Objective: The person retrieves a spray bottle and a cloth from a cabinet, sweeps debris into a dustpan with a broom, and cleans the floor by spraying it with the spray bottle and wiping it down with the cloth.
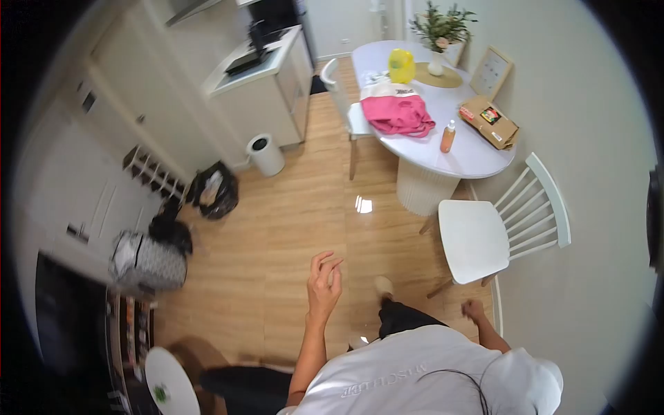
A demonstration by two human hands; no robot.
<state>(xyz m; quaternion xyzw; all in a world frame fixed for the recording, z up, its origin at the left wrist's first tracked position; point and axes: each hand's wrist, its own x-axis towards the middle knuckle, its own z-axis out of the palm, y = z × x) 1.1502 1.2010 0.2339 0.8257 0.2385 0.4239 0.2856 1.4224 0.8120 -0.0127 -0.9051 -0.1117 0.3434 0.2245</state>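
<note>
My left hand (323,285) is raised over the wooden floor, fingers bent but apart, with nothing in it. To the right, my right hand (473,310) hangs beside my body with its fingers curled in; I see no object in it. Closest to that hand is a white chair (474,238) with a spindle back. Beyond the chair stands a white oval table (415,149). On it lie a pink and white bag (398,114), an orange bottle (448,137) with a clear cap, a brown cardboard package (488,122) and a yellow container (401,66). Neither hand touches any of these.
A second white chair (341,97) is at the table's left side. Along the left are a white bin (265,155), a black rubbish bag (214,191), a patterned grey bag (149,263) and a shoe rack (149,173). A small round table (169,380) stands at lower left.
</note>
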